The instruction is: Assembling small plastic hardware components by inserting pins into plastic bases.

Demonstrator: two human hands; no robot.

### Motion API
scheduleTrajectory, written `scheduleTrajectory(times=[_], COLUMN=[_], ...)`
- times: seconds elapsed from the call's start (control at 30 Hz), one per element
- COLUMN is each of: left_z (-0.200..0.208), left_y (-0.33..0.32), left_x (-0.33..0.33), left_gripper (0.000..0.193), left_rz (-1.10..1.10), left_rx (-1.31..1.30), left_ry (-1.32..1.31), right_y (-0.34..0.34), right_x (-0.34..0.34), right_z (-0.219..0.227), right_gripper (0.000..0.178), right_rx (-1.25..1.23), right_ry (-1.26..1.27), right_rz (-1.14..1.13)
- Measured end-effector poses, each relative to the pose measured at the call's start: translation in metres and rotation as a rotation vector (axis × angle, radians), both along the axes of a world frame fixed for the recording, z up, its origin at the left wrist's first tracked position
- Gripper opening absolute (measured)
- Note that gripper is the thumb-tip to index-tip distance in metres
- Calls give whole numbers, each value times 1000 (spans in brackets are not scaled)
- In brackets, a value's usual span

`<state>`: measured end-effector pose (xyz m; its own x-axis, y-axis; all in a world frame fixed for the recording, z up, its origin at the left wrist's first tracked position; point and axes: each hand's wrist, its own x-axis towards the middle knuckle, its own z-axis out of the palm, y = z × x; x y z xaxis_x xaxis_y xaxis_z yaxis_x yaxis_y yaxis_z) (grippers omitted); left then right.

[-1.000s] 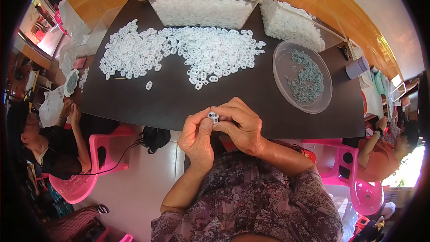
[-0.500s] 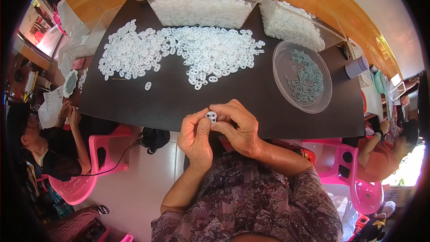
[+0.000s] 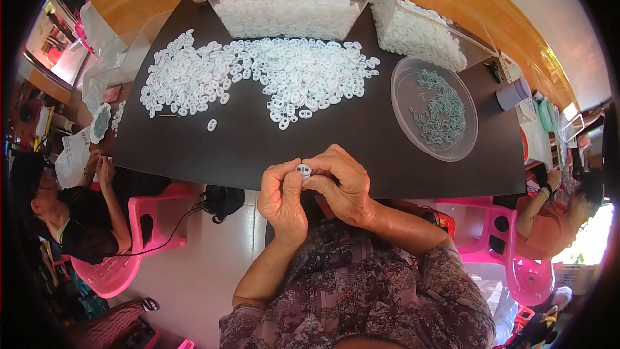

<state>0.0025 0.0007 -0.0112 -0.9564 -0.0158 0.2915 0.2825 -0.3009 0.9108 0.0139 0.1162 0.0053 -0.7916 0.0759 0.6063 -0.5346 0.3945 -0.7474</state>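
Note:
Between my fingertips, just off the near edge of the dark table [image 3: 258, 148], is a small white oval plastic piece with two holes [image 3: 303, 170]. My left hand [image 3: 282, 200] pinches it from the left with thumb and forefinger. On its other side my right hand [image 3: 342, 184] grips it too, fingers curled over the top and thumb below. Part of the piece is hidden by the fingertips. A single matching white piece [image 3: 212, 125] lies apart on the table, beyond my hands to the left.
Two heaps of white oval pieces [image 3: 310, 74] spread across the table before clear bins [image 3: 287, 18] full of them. At right, a round clear tray [image 3: 402, 116] holds small blue-green parts [image 3: 442, 113]. A purple cup [image 3: 513, 95] stands beyond it. People sit at both sides on pink chairs.
The white piece has turned slightly between my fingers, and its lower part is more covered. Both hands stay in nearly the same place.

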Motion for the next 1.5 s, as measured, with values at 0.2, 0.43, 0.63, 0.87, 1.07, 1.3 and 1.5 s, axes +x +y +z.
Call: scheduleTrajectory(times=[0.2, 0.43, 0.63, 0.87, 1.07, 1.3, 1.5], left_z=[5, 3, 6, 3, 5, 0, 4], left_y=[0, -1, 2, 6, 10, 12, 0], left_x=[0, 0, 4, 8, 9, 8, -2], left_gripper=[18, 18, 19, 17, 18, 17, 21], left_rz=[2, -11, 48, 119, 135, 129, -96], left_rx=[79, 81, 20, -33, -34, -75, -139], left_ry=[-11, -21, 119, 266, 264, 261, 120], right_y=[-4, -5, -6, -8, -9, -7, 14], right_x=[1, -2, -2, 1, 0, 0, 2], right_z=[10, 5, 8, 6, 6, 8, 10], right_gripper=[28, 28, 29, 26, 23, 23, 18], right_rx=[-24, 6, 168, 222, 214, 231, 173], right_ry=[-45, 10, 195, 280, 299, 293, 192], right_rz=[-21, -35, -81, -108, -112, -123, -112])
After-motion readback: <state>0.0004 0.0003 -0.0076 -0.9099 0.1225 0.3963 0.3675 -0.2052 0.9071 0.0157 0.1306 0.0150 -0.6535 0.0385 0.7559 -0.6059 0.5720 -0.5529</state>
